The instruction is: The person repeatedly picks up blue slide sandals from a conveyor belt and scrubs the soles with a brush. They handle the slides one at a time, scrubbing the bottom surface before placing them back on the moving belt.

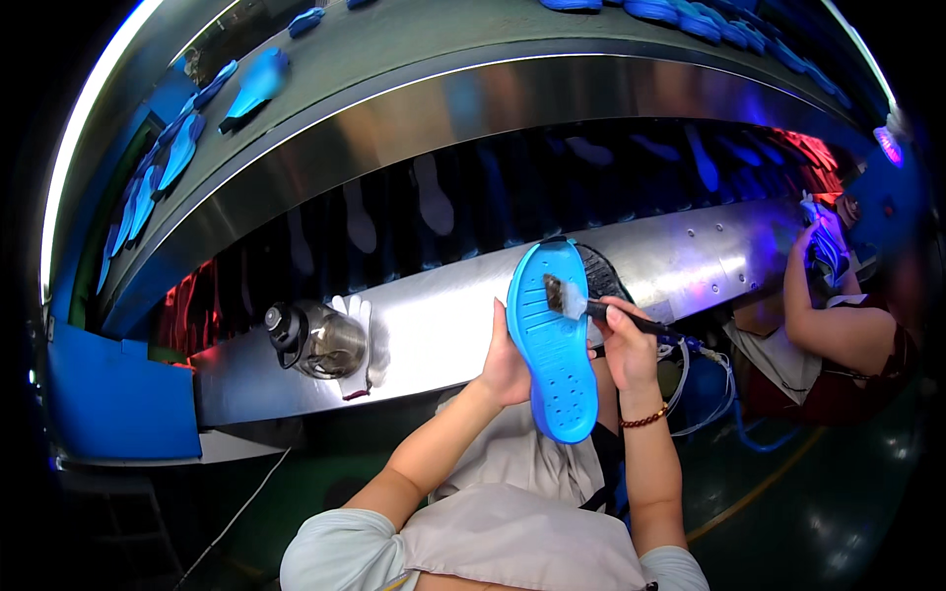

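Observation:
A bright blue shoe sole (554,369), dotted with small holes and grooves, is held upright in front of me. My left hand (506,362) grips it along its left edge, fingers partly hidden behind it. In my right hand (629,347) is a brush (593,307) with a dark handle; its bristles lie against the upper part of the sole. A beaded bracelet circles my right wrist. Just behind the sole, a dark round-edged object (603,274) rests on the metal bench, partly covered.
A metal bench (434,330) runs across, bearing a clear jug with black lid (330,340) and white gloves (355,313). Above it, a conveyor belt (394,37) carries several blue soles (258,84). Another person (838,325) works at the right, near white and blue hoses (724,384).

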The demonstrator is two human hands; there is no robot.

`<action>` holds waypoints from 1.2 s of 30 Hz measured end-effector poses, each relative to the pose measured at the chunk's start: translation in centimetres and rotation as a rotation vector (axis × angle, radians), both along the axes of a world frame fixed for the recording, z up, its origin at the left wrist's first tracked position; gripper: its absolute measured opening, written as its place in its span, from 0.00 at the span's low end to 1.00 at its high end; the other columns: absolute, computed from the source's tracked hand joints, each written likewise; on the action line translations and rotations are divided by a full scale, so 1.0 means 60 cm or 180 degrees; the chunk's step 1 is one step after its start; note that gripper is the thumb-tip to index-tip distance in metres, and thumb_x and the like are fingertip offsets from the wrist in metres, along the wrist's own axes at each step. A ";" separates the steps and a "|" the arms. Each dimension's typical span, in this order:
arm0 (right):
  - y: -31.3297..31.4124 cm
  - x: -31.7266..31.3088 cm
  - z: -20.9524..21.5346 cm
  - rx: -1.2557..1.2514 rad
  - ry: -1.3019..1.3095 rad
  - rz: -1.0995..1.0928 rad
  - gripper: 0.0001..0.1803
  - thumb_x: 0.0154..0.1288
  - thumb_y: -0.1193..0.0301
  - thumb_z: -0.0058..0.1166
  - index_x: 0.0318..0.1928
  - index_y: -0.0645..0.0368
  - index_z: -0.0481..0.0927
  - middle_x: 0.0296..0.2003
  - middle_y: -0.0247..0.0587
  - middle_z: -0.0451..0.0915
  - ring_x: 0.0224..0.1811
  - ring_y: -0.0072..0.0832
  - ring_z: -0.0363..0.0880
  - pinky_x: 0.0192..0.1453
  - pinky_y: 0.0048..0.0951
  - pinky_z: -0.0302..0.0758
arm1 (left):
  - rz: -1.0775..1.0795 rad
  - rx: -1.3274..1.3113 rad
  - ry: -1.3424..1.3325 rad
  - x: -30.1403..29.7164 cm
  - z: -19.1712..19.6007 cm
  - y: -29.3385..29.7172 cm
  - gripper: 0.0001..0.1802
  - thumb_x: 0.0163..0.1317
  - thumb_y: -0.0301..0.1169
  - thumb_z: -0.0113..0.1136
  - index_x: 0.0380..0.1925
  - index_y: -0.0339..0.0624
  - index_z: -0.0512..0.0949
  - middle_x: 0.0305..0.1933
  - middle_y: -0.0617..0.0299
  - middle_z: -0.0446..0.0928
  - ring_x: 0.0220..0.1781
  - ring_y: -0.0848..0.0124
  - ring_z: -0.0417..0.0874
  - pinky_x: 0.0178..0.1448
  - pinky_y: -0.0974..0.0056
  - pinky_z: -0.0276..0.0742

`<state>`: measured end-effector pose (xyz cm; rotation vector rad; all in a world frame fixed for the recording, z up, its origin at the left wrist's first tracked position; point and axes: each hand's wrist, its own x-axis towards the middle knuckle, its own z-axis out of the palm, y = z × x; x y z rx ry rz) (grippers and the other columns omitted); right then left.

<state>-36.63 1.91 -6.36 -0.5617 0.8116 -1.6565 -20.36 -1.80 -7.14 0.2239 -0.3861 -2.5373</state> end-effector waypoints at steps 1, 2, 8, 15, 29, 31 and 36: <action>-0.007 -0.002 0.004 0.0061 0.0020 -0.0027 0.12 0.56 0.77 0.50 0.41 0.67 0.74 0.35 0.43 0.77 0.37 0.28 0.75 0.47 0.27 0.71 | 0.0034 0.0002 0.0005 -0.001 0.005 0.002 0.55 0.44 0.75 0.18 0.59 0.42 0.57 0.51 0.42 0.67 0.50 0.51 0.71 0.56 0.48 0.65; -0.014 -0.001 0.007 0.0077 0.0065 -0.0103 0.12 0.56 0.76 0.50 0.41 0.67 0.74 0.35 0.43 0.77 0.37 0.28 0.75 0.46 0.27 0.71 | 0.0014 -0.0061 0.0034 -0.001 0.004 0.004 0.54 0.46 0.74 0.17 0.58 0.41 0.58 0.51 0.45 0.68 0.50 0.52 0.72 0.55 0.50 0.66; -0.044 0.008 0.042 0.0213 0.1200 -0.0430 0.10 0.54 0.78 0.54 0.39 0.67 0.77 0.33 0.37 0.78 0.34 0.18 0.74 0.40 0.16 0.70 | 0.0157 -0.0164 0.0033 -0.008 -0.015 0.007 0.49 0.51 0.71 0.17 0.58 0.42 0.59 0.53 0.50 0.68 0.54 0.57 0.70 0.59 0.53 0.63; -0.022 0.074 0.062 -0.0884 0.3881 -0.0705 0.10 0.45 0.78 0.58 0.32 0.65 0.79 0.33 0.48 0.79 0.36 0.35 0.79 0.43 0.27 0.73 | 0.1292 0.0149 -0.1066 -0.031 0.004 -0.003 0.44 0.55 0.67 0.19 0.55 0.44 0.61 0.54 0.56 0.66 0.56 0.63 0.67 0.62 0.57 0.59; -0.013 0.011 0.131 -0.0083 0.2319 0.0374 0.09 0.51 0.79 0.55 0.35 0.68 0.79 0.31 0.42 0.80 0.32 0.21 0.77 0.37 0.17 0.73 | 0.0372 0.0093 -0.0390 0.001 0.046 -0.010 0.49 0.50 0.71 0.19 0.54 0.40 0.64 0.46 0.48 0.72 0.47 0.57 0.74 0.53 0.52 0.69; -0.004 0.023 0.132 -0.0809 0.2637 0.0723 0.09 0.49 0.80 0.56 0.35 0.67 0.79 0.33 0.44 0.80 0.34 0.23 0.77 0.39 0.20 0.73 | 0.0674 0.0503 -0.0631 -0.009 0.069 -0.005 0.49 0.49 0.72 0.21 0.55 0.41 0.63 0.49 0.50 0.71 0.49 0.57 0.73 0.55 0.52 0.68; 0.005 0.001 0.146 -0.0594 0.1573 0.1069 0.08 0.50 0.80 0.55 0.34 0.69 0.79 0.33 0.47 0.79 0.36 0.25 0.78 0.40 0.24 0.75 | 0.0598 -0.0047 -0.0607 0.009 0.070 -0.014 0.47 0.50 0.71 0.22 0.54 0.43 0.64 0.50 0.51 0.70 0.48 0.59 0.74 0.54 0.54 0.69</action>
